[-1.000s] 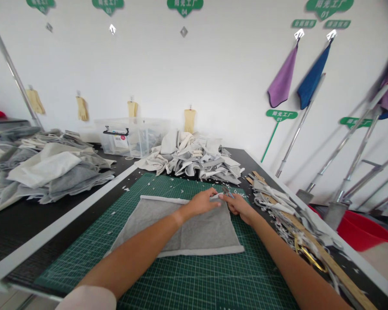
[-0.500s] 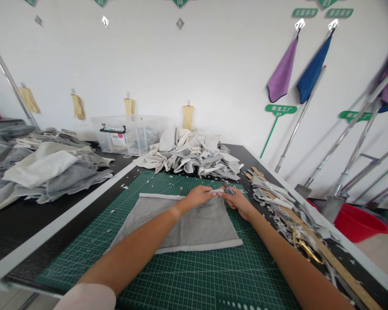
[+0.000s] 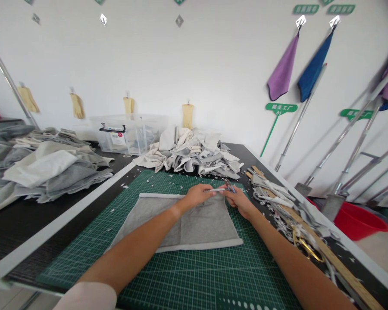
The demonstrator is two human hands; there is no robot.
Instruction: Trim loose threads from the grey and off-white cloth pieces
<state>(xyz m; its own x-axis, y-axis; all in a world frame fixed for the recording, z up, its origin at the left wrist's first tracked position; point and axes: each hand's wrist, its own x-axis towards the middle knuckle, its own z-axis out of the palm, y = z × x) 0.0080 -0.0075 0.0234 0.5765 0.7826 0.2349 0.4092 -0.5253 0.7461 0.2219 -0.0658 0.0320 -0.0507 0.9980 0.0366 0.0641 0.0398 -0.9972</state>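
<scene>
My left hand (image 3: 197, 196) and my right hand (image 3: 238, 202) meet over the top edge of a grey terry towel (image 3: 181, 224), which lies flat on a green cutting mat (image 3: 194, 275). My left fingers pinch a narrow white strip (image 3: 217, 189) of fabric. My right fingers hold small snips (image 3: 229, 186) with bluish handles, close to that strip. The blades are too small to make out. Gold-handled scissors (image 3: 305, 249) lie among scraps to the right, beyond my right forearm.
White and grey fabric pieces form a heap (image 3: 194, 155) behind the mat, and a larger heap (image 3: 45, 168) lies on the left table. Scraps and a wooden ruler (image 3: 330, 254) line the right edge. Behind stand a clear plastic box (image 3: 123, 135) and a red basin (image 3: 358, 221).
The whole view has tilted slightly, so the scene sits higher in the frame. Both hands stay together at the towel's top edge, with the strip and snips still held.
</scene>
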